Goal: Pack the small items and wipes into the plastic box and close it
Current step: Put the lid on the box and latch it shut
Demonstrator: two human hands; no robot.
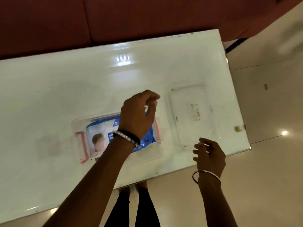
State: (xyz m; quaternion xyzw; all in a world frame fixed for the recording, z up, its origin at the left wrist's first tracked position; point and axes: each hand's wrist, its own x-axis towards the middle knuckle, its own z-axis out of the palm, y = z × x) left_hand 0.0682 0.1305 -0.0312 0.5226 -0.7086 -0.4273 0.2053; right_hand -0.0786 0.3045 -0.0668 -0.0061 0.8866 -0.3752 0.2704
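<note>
Hovering over the wipes [105, 136] in the box [78, 123], my left hand [136, 115] curls loosely, holding nothing; my right hand [210, 154] half-curled beside the lid [191, 112].

Left hand [136, 115] overhangs the open box [78, 123]; lid [191, 115] beside.

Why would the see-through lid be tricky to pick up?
The clear lid lies flat on the glossy white table, so its thin edge probably gives fingers little to catch. It looks smooth, likely slippery. Being thin plastic, it is probably light and may bend a little.
</note>
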